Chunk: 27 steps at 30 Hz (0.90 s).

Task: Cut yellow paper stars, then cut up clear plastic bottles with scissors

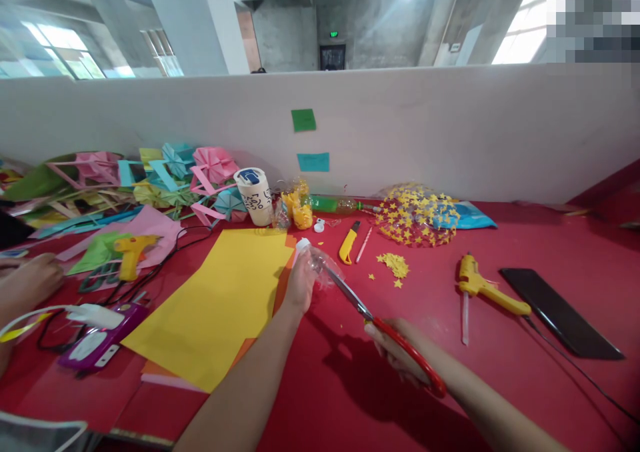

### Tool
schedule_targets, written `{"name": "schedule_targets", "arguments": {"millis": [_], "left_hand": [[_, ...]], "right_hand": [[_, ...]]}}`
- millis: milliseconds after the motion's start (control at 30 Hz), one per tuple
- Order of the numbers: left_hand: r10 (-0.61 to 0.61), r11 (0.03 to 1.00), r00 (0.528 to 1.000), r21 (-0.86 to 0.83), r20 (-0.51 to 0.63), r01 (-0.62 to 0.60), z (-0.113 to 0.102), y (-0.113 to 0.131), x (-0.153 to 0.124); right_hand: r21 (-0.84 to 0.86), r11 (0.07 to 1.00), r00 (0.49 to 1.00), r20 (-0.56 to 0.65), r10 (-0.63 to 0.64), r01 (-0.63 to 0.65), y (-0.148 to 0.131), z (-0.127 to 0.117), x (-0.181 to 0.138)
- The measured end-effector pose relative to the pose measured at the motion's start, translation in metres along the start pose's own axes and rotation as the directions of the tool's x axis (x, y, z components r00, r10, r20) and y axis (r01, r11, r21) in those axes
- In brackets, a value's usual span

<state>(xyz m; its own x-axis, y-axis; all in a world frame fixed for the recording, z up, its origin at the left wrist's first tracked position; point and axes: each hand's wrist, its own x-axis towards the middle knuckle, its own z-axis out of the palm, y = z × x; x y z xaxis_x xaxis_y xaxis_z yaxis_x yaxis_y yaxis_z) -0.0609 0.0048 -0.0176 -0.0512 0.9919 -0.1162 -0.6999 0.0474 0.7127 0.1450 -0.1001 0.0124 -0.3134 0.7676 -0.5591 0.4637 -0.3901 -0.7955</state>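
My left hand (301,282) is closed around a clear plastic bottle piece (325,269) with a white cap or neck at its top. In my right hand (400,352) are red-handled scissors (400,345). Their blades reach up and left to the clear plastic; whether they are cutting into it I cannot tell. Just beyond lie a yellow utility knife (349,244) and a thin pink-and-white stick (364,245). A small heap of yellow stars (394,265) sits to the right of these.
Yellow paper sheets (215,305) lie left of my arm. A yellow glue gun (493,289) and a dark tablet-like slab (560,312) rest at right. Another person's hand (35,279) is at far left, near a purple power strip (103,339). A white partition (425,125) stands behind.
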Motion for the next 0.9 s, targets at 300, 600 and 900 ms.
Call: {"name": "schedule_targets", "arguments": {"millis": [300, 600, 900], "left_hand": [[0.036, 0.996, 0.999, 0.083, 0.029, -0.039, -0.002, -0.002, 0.000], [0.048, 0.980, 0.997, 0.192, 0.068, -0.060, -0.003, -0.011, -0.003], [0.056, 0.980, 0.996, 0.189, 0.065, -0.068, -0.002, -0.008, -0.003]], "right_hand": [[0.034, 0.997, 0.997, 0.024, -0.070, 0.069, 0.006, 0.001, 0.005], [0.045, 0.998, 0.999, 0.007, -0.047, 0.047, 0.014, 0.002, 0.009], [-0.005, 1.000, 0.999, -0.043, -0.012, 0.012, -0.001, 0.003, 0.005]]}}
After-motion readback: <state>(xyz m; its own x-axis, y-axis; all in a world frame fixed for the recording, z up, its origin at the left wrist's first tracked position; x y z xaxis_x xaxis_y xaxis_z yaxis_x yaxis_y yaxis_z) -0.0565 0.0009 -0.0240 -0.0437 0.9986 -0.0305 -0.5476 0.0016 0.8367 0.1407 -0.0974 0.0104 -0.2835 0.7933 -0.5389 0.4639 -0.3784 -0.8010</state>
